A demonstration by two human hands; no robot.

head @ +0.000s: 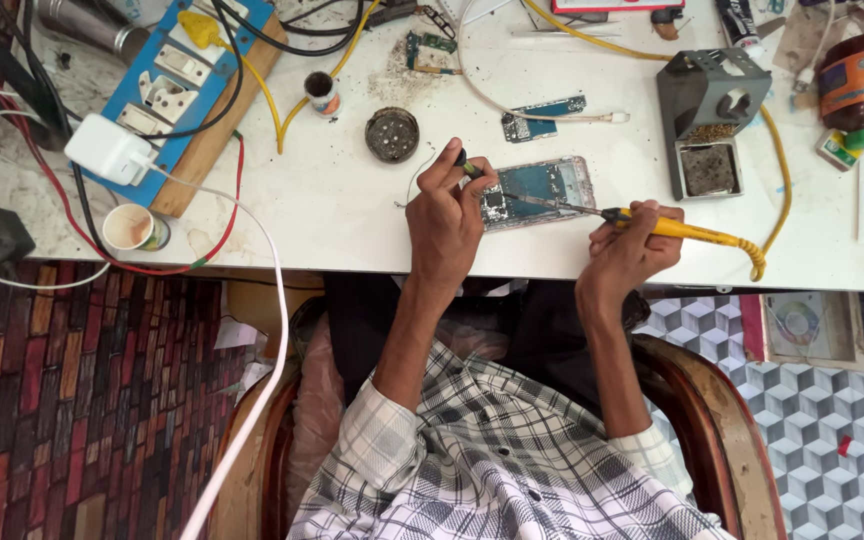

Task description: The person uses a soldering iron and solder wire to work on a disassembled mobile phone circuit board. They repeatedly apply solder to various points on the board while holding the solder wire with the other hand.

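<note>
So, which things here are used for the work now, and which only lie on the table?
In use: left hand holding dark thin tool; right hand holding yellow-handled soldering iron; opened silver phone.

Lying about: round dark tin; grey metal stand; white paper cup; blue switchboard.

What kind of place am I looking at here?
Likely a small electronics repair bench: an opened phone under a yellow soldering iron, a metal iron stand, and loose circuit boards.

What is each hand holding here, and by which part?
The right hand grips the yellow soldering iron by its handle. The left hand pinches a thin dark tool near its upper end, over the opened phone.
</note>
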